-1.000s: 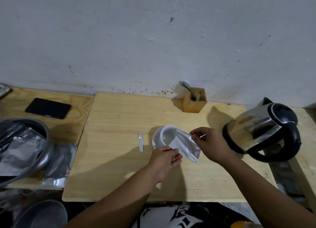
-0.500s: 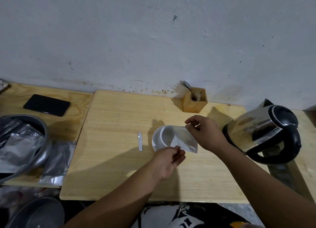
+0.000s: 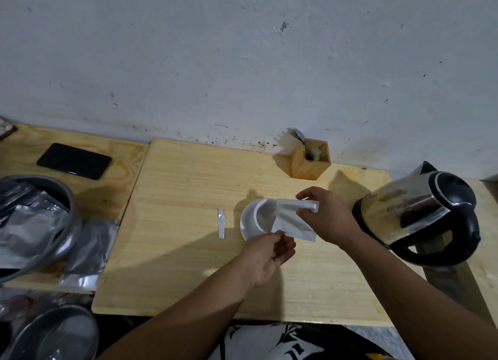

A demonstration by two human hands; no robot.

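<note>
A white cup (image 3: 250,219) stands near the middle of the wooden table (image 3: 188,251). Over its right rim hangs a white sachet (image 3: 291,219), tilted with its lower end toward me. My right hand (image 3: 326,216) pinches the sachet's upper end between thumb and fingers. My left hand (image 3: 269,254) pinches the sachet's lower left corner, just in front of the cup. A torn-off white strip (image 3: 221,223) lies flat on the table to the left of the cup.
A steel electric kettle (image 3: 423,214) with a black handle stands at the right. A wooden holder (image 3: 310,160) with cutlery sits by the wall. At the left are a black phone (image 3: 74,160), a metal bowl (image 3: 54,224) with foil packets, and another metal bowl (image 3: 54,335) below.
My right hand has lifted the sachet's upper end up and back over the cup. My left hand kept its hold on the lower corner.
</note>
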